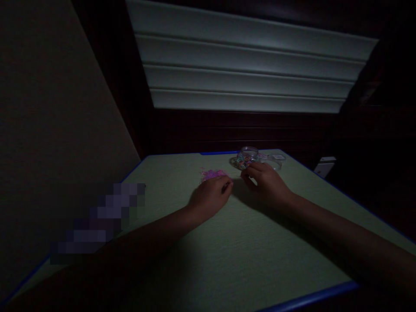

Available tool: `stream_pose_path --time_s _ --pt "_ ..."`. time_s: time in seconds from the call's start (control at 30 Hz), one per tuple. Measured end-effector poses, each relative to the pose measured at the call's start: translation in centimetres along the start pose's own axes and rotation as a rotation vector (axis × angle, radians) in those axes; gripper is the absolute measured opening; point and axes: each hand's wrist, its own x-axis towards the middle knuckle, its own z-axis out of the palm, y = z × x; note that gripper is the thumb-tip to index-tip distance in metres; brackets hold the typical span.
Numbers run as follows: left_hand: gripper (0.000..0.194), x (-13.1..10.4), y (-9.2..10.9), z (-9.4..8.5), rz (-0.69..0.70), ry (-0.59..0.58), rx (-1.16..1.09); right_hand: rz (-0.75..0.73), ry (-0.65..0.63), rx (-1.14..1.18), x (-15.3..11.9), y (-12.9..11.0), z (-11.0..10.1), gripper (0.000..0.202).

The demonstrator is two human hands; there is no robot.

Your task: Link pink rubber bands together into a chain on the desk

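Desk (292,251) beneath the jar (249,149); right hand (267,182) just in front of the jar, fingers bent, tips close together; left hand (208,197) nearer and left of it, fingers curled in. Whether either grips anything, I cannot tell. Jar holds colourful bands (243,163); pink pile (212,174) lies left of it.

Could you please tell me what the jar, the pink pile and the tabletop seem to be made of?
Jar: clear, glossy plastic or glass; coloured contents show through and its rim catches light.
Pink pile: possibly thin rubber or plastic pieces, slightly shiny; too small to be sure.
Tabletop: matte, greenish, perhaps laminate, as it shows no sharp reflections.
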Motion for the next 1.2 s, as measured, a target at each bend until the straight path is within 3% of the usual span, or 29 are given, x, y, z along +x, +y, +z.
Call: stream_pose_path --time_s 0.17,0.3,0.6,0.73,0.93,1.2 --pt "0.022 -0.1 0.0 0.0 0.001 0.009 0.005 -0.005 0.002 -0.328 0.3 1.9 -2.7 0.021" --pt "0.021 -0.1 -0.1 0.1 -0.007 0.022 0.023 0.121 0.052 -0.464 0.3 4.0 -4.2 0.023" --pt "0.018 -0.1 -0.1 0.0 -0.011 0.026 -0.012 0.203 -0.056 -0.502 -0.1 6.1 -3.6 0.026" --pt "0.019 0.0 -0.1 0.0 -0.025 0.029 -0.027 0.206 -0.092 -0.468 -0.1 6.1 -3.5 0.025" --pt "0.020 0.1 -0.3 0.0 -0.032 0.049 -0.047 0.177 -0.044 -0.436 0.0 5.3 -3.3 0.028" --pt "0.021 0.1 -0.4 0.0 -0.038 0.044 -0.050 0.055 -0.003 -0.197 -0.2 1.6 -1.7 0.026"
